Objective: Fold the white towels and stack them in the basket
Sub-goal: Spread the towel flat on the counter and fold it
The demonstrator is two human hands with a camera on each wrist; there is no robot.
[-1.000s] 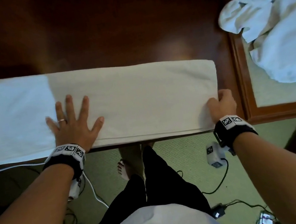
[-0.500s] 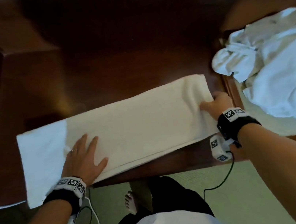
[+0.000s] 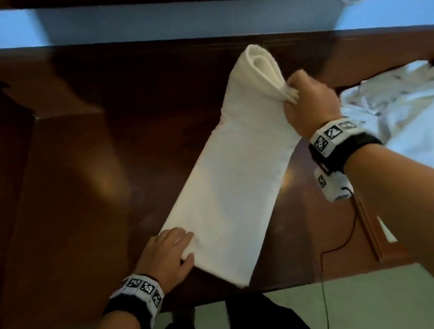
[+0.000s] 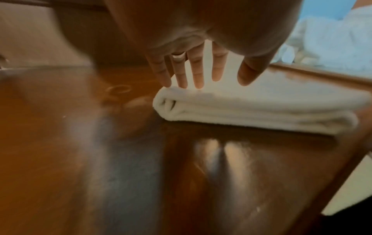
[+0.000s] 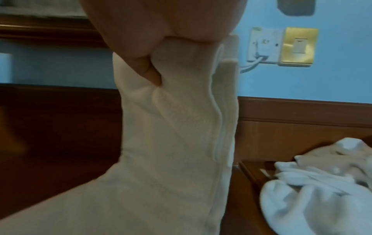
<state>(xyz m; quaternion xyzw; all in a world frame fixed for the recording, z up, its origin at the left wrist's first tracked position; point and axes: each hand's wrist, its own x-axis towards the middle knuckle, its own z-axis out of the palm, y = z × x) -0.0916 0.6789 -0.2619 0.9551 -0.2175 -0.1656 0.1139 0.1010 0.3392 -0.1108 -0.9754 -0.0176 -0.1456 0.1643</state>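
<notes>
Item, one folded white towel (image 3: 229, 179) on the dark counter (image 3: 79, 190): our right hand (image 3: 309, 101) grips its raised end to double it over, our flat, open left hand (image 3: 167, 253) anchoring the near end.

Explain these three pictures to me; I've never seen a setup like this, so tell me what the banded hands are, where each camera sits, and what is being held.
No machine here: a person wears one camera on the head and one on each wrist, on the patterned bands. The wide picture looks down from the head. The left hand rests with straight fingers on the near end of a long folded white towel, which lies on a dark wooden table. The right hand grips the towel's far end and lifts it off the table; the right wrist picture shows that grip from below. To the right lies a heap of unfolded white towels. No basket is in view.
</notes>
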